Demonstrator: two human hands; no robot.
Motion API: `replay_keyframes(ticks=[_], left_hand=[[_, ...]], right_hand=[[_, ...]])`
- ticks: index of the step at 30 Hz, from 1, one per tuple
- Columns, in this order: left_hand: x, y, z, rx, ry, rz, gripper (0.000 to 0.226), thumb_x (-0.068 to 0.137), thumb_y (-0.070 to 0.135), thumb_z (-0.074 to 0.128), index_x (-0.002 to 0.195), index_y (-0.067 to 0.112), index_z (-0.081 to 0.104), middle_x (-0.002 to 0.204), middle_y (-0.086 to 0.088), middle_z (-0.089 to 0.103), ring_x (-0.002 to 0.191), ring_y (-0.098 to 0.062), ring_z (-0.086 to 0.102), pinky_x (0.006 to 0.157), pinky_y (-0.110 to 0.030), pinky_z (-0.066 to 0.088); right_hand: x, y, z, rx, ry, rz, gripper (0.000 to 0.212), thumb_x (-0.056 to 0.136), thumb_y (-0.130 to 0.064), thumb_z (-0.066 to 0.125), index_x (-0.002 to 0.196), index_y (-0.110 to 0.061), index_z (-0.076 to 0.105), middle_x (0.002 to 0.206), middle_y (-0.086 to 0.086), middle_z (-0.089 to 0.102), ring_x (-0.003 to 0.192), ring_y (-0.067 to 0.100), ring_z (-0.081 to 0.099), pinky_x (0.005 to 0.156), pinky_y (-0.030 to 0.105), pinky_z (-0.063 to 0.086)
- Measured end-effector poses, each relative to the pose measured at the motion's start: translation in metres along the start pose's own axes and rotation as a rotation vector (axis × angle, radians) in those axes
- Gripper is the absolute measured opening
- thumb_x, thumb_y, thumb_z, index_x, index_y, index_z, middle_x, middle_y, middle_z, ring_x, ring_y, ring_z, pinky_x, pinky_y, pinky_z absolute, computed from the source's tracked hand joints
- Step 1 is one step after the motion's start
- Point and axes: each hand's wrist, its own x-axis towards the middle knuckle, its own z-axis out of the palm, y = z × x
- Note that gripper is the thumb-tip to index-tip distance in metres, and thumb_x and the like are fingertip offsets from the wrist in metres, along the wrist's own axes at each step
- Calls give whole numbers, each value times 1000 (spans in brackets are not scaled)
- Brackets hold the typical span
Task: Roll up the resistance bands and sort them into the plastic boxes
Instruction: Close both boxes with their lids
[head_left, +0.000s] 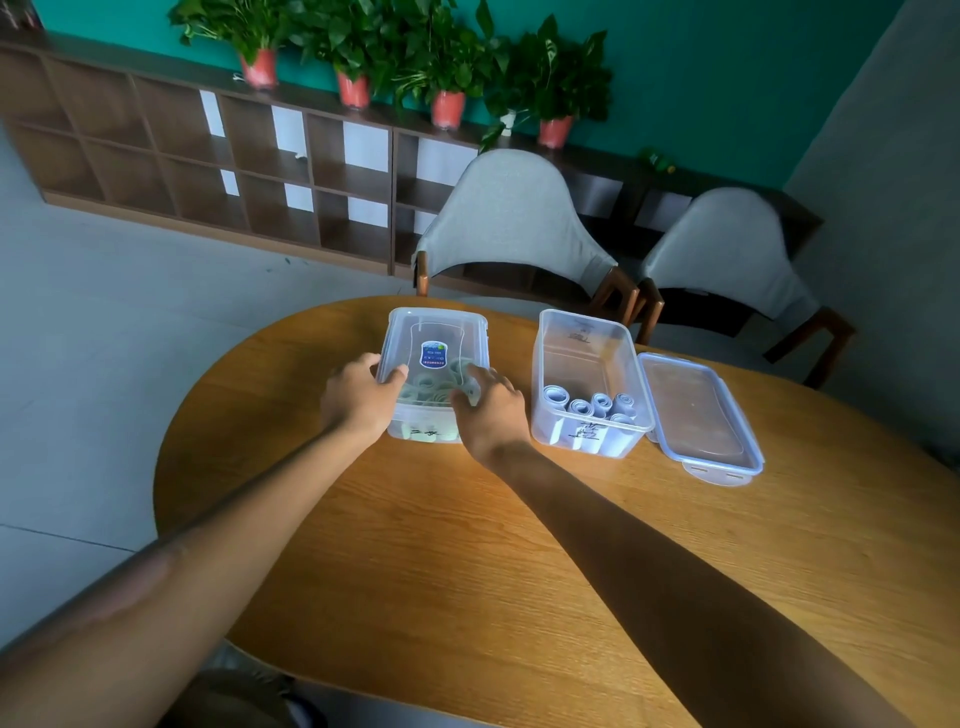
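We have both hands on the left plastic box (434, 374), one at each side of its near end. Our left hand (356, 395) grips the left edge of the lid (434, 340), thumb hooked over the top. Our right hand (491, 410) lies on the lid's near right part with its fingers spread and bent over it; we cannot tell whether they press or clasp. Through the clear lid we see pale green rolled bands (434, 387) inside. Just to the right stands the second plastic box (589, 384), uncovered, with pale blue-grey rolled bands (597, 408) upright at its near end. Its loose lid (698, 415) lies flat beside it, touching its right wall. Both boxes sit on the rounded wooden worktop (467, 571). Beyond the far edge we see two grey-covered chairs (511, 218), a low shelf unit (208, 156) and potted plants (358, 62) along a green wall
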Motion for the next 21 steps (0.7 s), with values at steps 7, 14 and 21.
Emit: replay_keyframes(ticks=[7, 14, 21], left_hand=[[2, 3, -2, 50, 1, -9, 52, 95, 58, 52, 134, 24, 58, 113, -1, 71, 83, -17, 60, 50, -24, 38], [3, 2, -2, 62, 4, 39, 54, 94, 61, 51, 136, 28, 57, 111, 0, 71, 87, -16, 58, 51, -24, 34], [12, -4, 7, -151, -88, -221, 68, 82, 66, 66, 131, 19, 59, 125, -7, 63, 111, -26, 61, 75, -36, 52]], right_hand=[[5, 2, -1, -4, 10, -1, 43, 101, -31, 50, 143, -21, 50, 142, 8, 54, 130, 32, 45, 107, 40, 40], [7, 5, 2, -37, 5, -5, 42, 102, -30, 47, 143, -20, 50, 139, 11, 55, 130, 33, 45, 107, 40, 39], [6, 5, 0, 90, 1, 132, 48, 106, -26, 40, 152, -18, 33, 147, 12, 47, 133, 35, 44, 111, 45, 38]])
